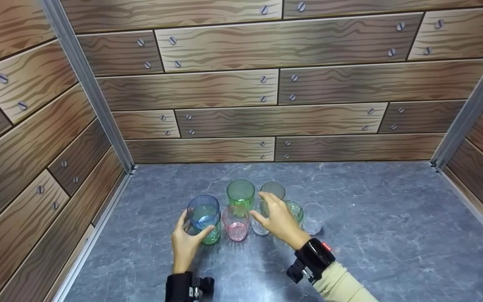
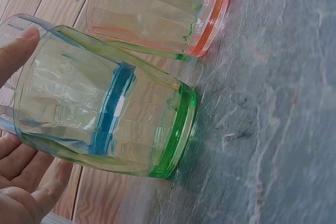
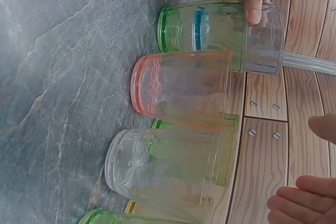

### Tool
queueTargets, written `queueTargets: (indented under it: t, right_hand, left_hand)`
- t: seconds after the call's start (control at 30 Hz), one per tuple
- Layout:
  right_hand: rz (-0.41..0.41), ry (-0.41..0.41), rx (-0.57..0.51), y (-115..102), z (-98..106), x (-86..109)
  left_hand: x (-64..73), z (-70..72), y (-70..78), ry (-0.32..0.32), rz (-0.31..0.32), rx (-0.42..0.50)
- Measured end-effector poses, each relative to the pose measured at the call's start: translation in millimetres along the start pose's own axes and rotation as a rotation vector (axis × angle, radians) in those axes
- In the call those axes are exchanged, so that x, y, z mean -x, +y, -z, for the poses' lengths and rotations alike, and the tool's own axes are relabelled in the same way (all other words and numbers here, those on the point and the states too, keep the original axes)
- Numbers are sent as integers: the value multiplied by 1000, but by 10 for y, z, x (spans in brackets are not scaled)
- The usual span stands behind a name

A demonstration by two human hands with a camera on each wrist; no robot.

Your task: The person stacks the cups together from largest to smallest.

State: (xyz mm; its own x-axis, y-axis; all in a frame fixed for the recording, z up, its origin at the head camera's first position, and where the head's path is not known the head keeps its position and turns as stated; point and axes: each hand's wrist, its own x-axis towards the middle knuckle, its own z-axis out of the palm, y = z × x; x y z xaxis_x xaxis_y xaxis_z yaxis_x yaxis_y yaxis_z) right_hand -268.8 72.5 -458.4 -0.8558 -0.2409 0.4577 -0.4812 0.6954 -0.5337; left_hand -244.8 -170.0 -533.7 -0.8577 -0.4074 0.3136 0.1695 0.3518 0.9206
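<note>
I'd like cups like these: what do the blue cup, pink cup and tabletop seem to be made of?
Blue cup and pink cup: glossy, transparent tinted plastic or glass; surroundings show through and highlights gleam. I can't tell which.
Tabletop: perhaps marble or printed laminate, slightly shiny; pale veins cross the grey, and light reflects off it.

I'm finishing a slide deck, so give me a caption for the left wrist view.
Left hand holding a blue tumbler partly inside a green tumbler, pink tumbler alongside.

Two hands point(image 1: 278, 219) flank a pink cup point(image 1: 236, 224) — left point(image 1: 185, 243) gripping a blue cup point(image 1: 203, 206).
</note>
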Motion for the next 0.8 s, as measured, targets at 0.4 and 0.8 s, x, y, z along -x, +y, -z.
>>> queueTargets:
  t: [0.4, 0.8]
  right_hand:
    - [-12, -20, -21, -8, -35, -44]
    - [-26, -54, -46, -16, -87, -126]
  left_hand:
    - [-3, 8, -13, -6, 24, 5]
    - [-9, -9, -14, -1, 34, 2]
